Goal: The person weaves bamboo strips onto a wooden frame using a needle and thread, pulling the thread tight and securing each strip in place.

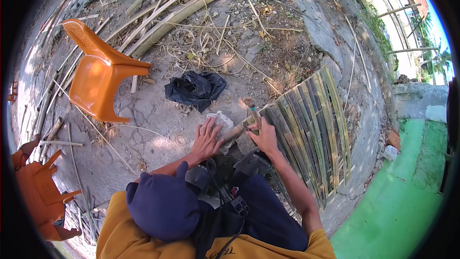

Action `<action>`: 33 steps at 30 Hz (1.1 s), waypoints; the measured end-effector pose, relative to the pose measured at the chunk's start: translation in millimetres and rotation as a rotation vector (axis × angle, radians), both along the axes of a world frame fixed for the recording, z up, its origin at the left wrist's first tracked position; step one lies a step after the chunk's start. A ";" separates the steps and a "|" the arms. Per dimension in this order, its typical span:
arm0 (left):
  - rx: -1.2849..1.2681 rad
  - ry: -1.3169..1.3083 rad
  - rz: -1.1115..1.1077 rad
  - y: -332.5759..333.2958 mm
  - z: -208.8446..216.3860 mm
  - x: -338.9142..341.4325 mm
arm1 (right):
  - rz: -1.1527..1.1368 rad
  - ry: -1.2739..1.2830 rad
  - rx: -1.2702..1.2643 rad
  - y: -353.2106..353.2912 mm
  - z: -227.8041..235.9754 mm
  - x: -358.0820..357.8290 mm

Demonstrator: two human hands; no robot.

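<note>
My left hand point(206, 140) lies flat with fingers spread over a pale stone point(221, 121), its thumb against the end of a bamboo pole point(235, 133). Closed around the handle of a hammer point(252, 108) is my right hand point(265, 137); the hammer's head points away from me, with a teal band below it. To the right, split bamboo slats point(306, 125) are lined up side by side as a panel, fixed along the pole. The near part of the panel is partly hidden by my right arm and leg.
A crumpled black plastic bag point(196, 89) lies just beyond my left hand. An orange plastic chair point(98, 79) stands at the left. Long bamboo poles point(177, 17) and loose strips cover the far ground. Another person's arm point(31, 146) shows at the left edge, near another orange chair point(43, 187).
</note>
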State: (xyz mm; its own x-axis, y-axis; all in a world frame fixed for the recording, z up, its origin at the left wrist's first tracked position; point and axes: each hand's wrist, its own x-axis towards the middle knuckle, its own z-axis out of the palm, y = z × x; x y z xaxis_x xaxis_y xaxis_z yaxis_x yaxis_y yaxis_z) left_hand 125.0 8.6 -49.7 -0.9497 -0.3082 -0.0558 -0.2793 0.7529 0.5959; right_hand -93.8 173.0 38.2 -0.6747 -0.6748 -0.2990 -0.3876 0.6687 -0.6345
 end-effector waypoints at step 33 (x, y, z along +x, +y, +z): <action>-0.005 0.029 -0.009 -3.2 0.0 1.9 | 0.853 0.294 0.321 7.5 71.9 -77.0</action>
State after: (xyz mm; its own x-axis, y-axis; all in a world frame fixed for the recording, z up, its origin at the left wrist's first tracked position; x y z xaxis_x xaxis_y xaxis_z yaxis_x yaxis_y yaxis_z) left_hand 127.0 5.4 -49.7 -0.9537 -0.2996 -0.0263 -0.2548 0.7586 0.5997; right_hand -170.7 180.5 110.1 -0.0716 -0.8890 -0.4524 -0.9392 0.2128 -0.2696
